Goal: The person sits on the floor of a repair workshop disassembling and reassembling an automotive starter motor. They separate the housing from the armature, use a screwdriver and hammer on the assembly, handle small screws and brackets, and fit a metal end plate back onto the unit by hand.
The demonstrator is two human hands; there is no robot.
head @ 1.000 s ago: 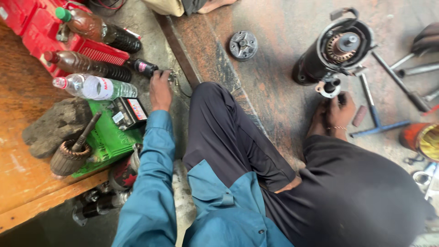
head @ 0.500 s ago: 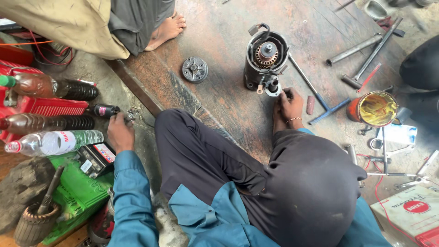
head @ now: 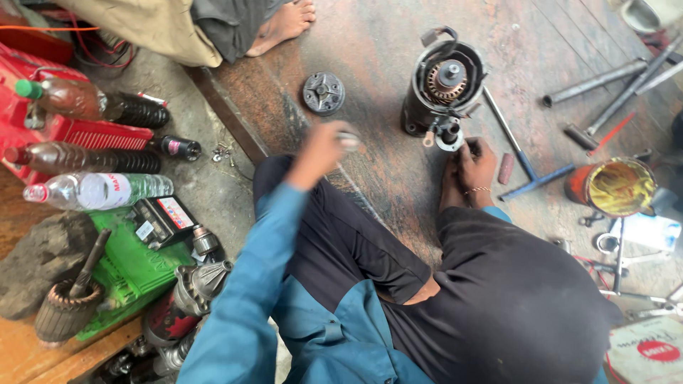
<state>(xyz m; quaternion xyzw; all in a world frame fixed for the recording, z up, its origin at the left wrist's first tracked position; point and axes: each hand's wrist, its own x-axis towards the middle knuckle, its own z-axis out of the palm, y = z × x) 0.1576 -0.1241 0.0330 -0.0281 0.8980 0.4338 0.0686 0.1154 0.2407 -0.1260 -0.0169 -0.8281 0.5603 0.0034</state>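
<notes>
My left hand is raised over my knee, blurred, its fingers closed on a small grey metal part. My right hand rests on the brown floor board. Its curled fingertips are against a white ring fitting at the foot of the black starter motor housing. Whether they grip the fitting is hidden. The housing stands upright with its copper commutator showing on top. A round grey end cap lies on the board left of it.
A blue-handled tool, an orange tin of yellow grease and metal pipes lie to the right. To the left are bottles, a green box and an armature. Another person's bare foot is at the top.
My left hand left the small parts on the concrete at the left and swung up and right toward the motor, now holding a small part. The view shifted left; my right hand stayed put.
</notes>
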